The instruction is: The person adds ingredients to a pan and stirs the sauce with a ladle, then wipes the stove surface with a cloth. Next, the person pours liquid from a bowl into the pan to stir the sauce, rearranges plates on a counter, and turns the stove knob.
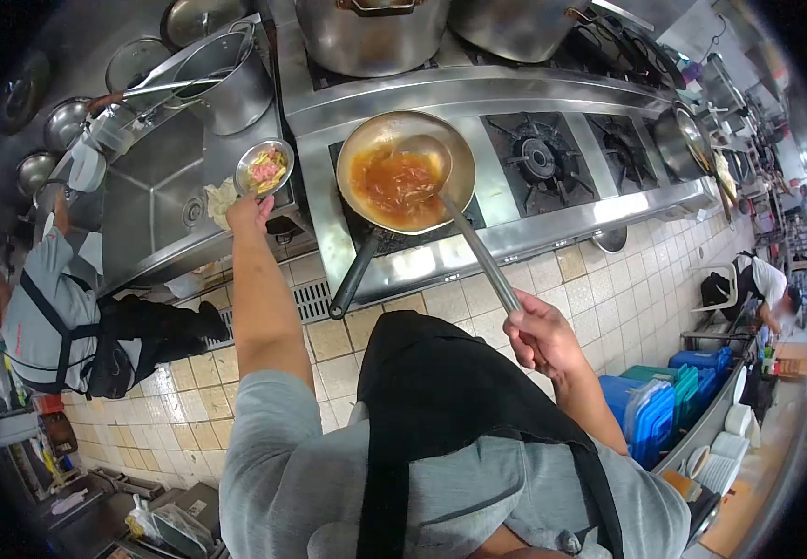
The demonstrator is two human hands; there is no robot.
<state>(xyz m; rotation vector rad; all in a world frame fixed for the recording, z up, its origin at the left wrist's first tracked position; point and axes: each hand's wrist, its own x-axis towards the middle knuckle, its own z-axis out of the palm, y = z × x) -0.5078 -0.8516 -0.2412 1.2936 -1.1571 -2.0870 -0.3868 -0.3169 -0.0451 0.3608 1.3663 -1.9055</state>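
Pan (363, 136) upper centre, handle (355, 277) past stove edge (562, 230); sauce (386, 189) orange-brown. Left hand (250, 214) clamped on bowl (246, 174), right hand (545, 337) on ladle (482, 252).

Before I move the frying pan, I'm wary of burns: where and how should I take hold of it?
Likely the outer half of the frying pan's black handle, coming from the stove's front, grip wrapped round it: it slants outward, away from the sauce. The left hand is nearer but holds a metal bowl.
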